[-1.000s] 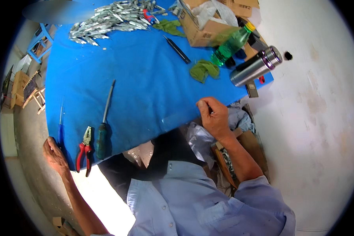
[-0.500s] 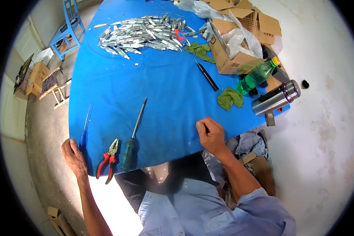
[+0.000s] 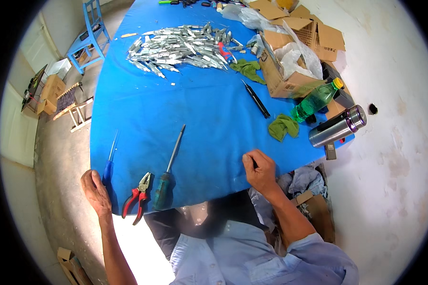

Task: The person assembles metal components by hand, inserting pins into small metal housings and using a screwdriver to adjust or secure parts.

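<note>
Head view: the outlook drifts a little up-table — half a second ago the far end barely shows; now a green-handled item [image 3: 168, 2] slides in at the top. Both hands stay parked, and the three tools hold their spots. Along the edges, the left hand [image 3: 96, 194] rests at the table's left corner, fingers loosely bent, pinching nothing that shows, just beside the blue-handled screwdriver [image 3: 108, 170]. The right hand [image 3: 260, 170] sits at the near edge, curled into a loose fist, thumb against the fingers; whether anything is inside, I can't tell. Open room? Plenty — a broad stretch of blue cloth [image 3: 209, 114] runs from the tools up to the heap of metal pieces [image 3: 180, 52], with the green rag [image 3: 283, 127] and steel flask [image 3: 335, 128] hemming the right. The pliers [image 3: 142, 190] show red-and-black handles spread apart, ends poking past the near edge. Next to them lies the teal-handled screwdriver [image 3: 163, 184], long shank pointing up-table.
</note>
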The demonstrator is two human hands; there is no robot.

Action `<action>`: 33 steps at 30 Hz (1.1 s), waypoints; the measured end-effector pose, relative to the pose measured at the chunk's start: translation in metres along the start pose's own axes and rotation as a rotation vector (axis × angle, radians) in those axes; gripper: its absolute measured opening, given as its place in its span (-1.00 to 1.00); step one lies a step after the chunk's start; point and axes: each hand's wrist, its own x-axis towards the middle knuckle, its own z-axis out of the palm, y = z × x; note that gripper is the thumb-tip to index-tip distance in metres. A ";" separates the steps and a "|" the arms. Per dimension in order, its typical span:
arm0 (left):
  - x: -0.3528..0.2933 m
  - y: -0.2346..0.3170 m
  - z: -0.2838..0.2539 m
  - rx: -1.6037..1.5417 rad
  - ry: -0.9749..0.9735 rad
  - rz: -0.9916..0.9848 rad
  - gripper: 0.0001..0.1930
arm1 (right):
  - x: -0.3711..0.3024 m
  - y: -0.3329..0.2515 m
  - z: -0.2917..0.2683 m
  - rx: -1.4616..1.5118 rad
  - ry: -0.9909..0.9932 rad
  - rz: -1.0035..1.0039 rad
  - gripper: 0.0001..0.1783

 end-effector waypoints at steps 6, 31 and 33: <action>0.000 0.013 -0.003 0.014 -0.019 -0.020 -0.49 | -0.001 -0.002 0.003 0.030 0.014 0.042 -0.87; 0.002 0.017 -0.003 0.058 0.001 0.002 -0.61 | 0.180 -0.047 0.122 -0.072 -0.276 -0.117 -0.72; 0.003 0.016 -0.001 0.050 0.004 -0.002 -0.62 | 0.207 -0.048 0.157 -0.077 -0.225 -0.147 -0.72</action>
